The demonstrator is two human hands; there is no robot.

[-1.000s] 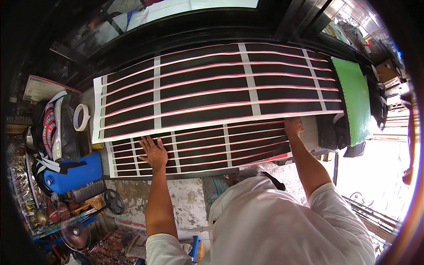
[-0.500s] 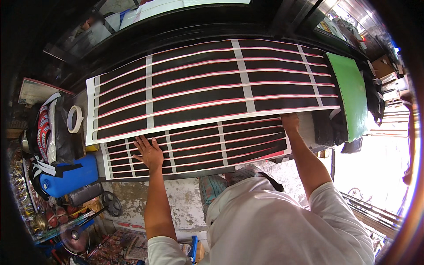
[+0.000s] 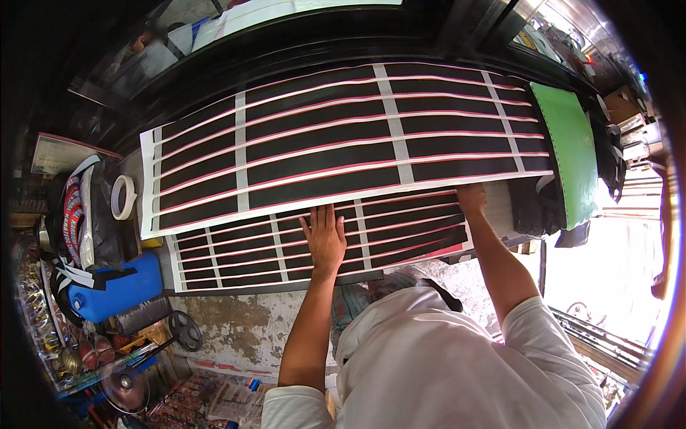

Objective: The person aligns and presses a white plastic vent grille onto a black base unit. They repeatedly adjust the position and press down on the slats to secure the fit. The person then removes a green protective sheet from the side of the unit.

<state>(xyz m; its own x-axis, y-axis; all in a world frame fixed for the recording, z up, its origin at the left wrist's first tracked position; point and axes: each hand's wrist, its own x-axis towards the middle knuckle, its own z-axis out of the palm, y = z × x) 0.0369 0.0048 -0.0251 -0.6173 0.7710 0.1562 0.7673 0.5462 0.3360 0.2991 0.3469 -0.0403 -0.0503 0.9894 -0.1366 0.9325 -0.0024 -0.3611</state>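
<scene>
Left hand (image 3: 326, 239), fingers out flat on lower striped sheet (image 3: 246, 254) on worktop (image 3: 506, 207); right hand (image 3: 471, 199) at its right end, grip unclear. Upper striped sheet (image 3: 321, 171) overlaps far edge. Blue jerrycan (image 3: 128, 287) left, contents hidden.

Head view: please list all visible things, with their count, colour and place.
Larger striped sheet: 1, black-white-red, far side
Smaller striped sheet: 1, black-white-red, near side
Table: 1, grey, beneath sheets
Board: 1, green, right end
Tape roll: 1, cream, left
Container: 1, blue, lower left
Wheel: 1, grey, lower left
Clutter: uncountable, mixed, left
Shirt: 1, white, bottom
Left hand: 1, bare, on smaller sheet
Right hand: 1, bare, near larger sheet's lower edge
</scene>
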